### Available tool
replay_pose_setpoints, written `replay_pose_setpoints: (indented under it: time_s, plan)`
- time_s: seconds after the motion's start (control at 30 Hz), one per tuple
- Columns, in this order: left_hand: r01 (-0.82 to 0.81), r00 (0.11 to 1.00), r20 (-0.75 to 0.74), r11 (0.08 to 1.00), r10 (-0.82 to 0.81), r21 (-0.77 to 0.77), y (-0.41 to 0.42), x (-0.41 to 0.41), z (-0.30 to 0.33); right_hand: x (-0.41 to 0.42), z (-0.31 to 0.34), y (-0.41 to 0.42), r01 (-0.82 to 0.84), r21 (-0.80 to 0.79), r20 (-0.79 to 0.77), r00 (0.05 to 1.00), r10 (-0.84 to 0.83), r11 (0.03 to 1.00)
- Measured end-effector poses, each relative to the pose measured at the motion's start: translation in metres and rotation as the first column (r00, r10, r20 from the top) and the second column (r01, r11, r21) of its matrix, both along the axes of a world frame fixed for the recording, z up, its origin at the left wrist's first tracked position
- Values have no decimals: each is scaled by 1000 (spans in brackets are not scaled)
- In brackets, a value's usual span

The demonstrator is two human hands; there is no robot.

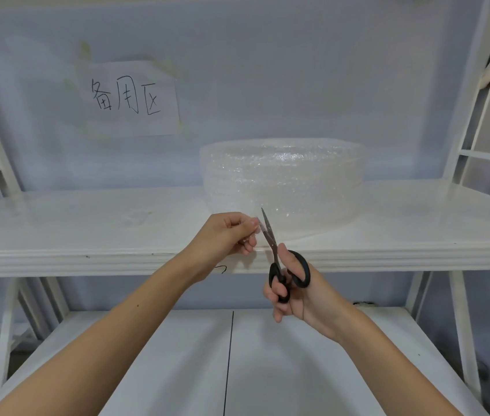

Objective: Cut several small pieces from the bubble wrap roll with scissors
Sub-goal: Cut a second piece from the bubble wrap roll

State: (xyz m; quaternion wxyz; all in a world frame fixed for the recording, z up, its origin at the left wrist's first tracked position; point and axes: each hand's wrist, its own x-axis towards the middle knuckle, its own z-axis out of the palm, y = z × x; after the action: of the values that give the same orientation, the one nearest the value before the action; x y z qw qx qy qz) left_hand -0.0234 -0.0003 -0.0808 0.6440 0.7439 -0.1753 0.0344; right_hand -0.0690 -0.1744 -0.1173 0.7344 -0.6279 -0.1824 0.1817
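Note:
A wide clear bubble wrap roll (pixel 284 178) lies flat on the upper white shelf (pixel 87 232). Its loose end runs forward over the shelf's front edge. My left hand (pixel 225 235) pinches that loose strip between thumb and fingers, just left of the blades. My right hand (pixel 294 292) grips black-handled scissors (pixel 285 265), fingers through the loops. The nearly closed blades point up and away, against the strip at the shelf's front edge.
A paper sign (pixel 131 99) with handwritten characters is stuck on the back wall. White frame posts (pixel 471 124) stand on both sides. A lower white shelf (pixel 177 355) with a dark seam lies beneath my arms.

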Motion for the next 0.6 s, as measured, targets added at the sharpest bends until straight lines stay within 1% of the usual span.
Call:
replay_pose_setpoints:
  time_s: [0.17, 0.37, 0.6]
  plan:
    - [13, 1000, 7, 999, -13, 44, -1, -3, -2, -1, 8, -3, 14, -3, 4, 1000, -14, 1000]
    - [26, 1000, 8, 999, -27, 45, -3, -6, -2, 0, 14, -3, 39, 20, -5, 999, -39, 999]
    - [-3, 1000, 18, 997, 2, 74, -2, -5, -6, 1, 10, -5, 65, 60, -7, 998, -65, 996]
